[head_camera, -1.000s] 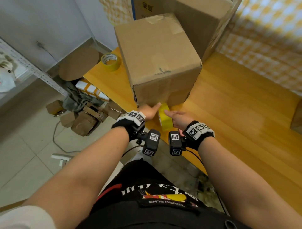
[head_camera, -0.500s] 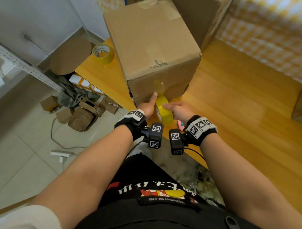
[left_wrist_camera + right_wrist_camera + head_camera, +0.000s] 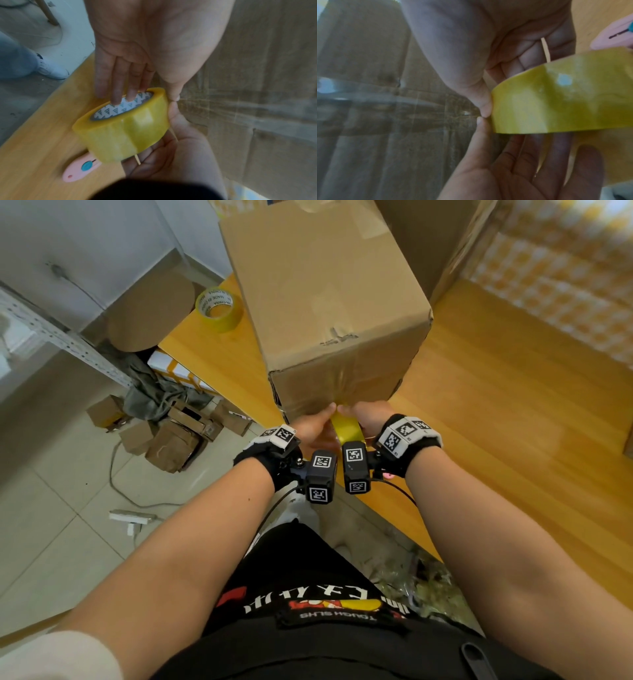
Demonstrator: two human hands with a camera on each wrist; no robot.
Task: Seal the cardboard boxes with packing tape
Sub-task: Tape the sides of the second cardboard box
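Note:
A tall cardboard box (image 3: 325, 285) stands on the wooden table (image 3: 513, 422). Clear tape shines across its near face (image 3: 240, 108). Both hands meet low on that face with a yellow tape roll (image 3: 347, 428) between them. My right hand (image 3: 371, 414) cups the roll (image 3: 556, 94), fingers curled behind it and thumb on its edge. My left hand (image 3: 318, 422) lies with straight fingers (image 3: 118, 81) reaching the roll's printed core (image 3: 126, 129). Its thumb tip touches the right thumb tip against the box. The roll hides the tape's free end.
A pink utility cutter (image 3: 80, 167) lies on the table just under the roll. A second yellow tape roll (image 3: 219, 309) sits at the table's far left corner. A larger box (image 3: 438, 241) stands behind. Cardboard scraps (image 3: 164, 433) and a cable litter the floor on the left.
Both hands and the roll rose slightly and closed in on the box's near face. The left finger that pointed up the face has come down, and the two thumbs now touch.

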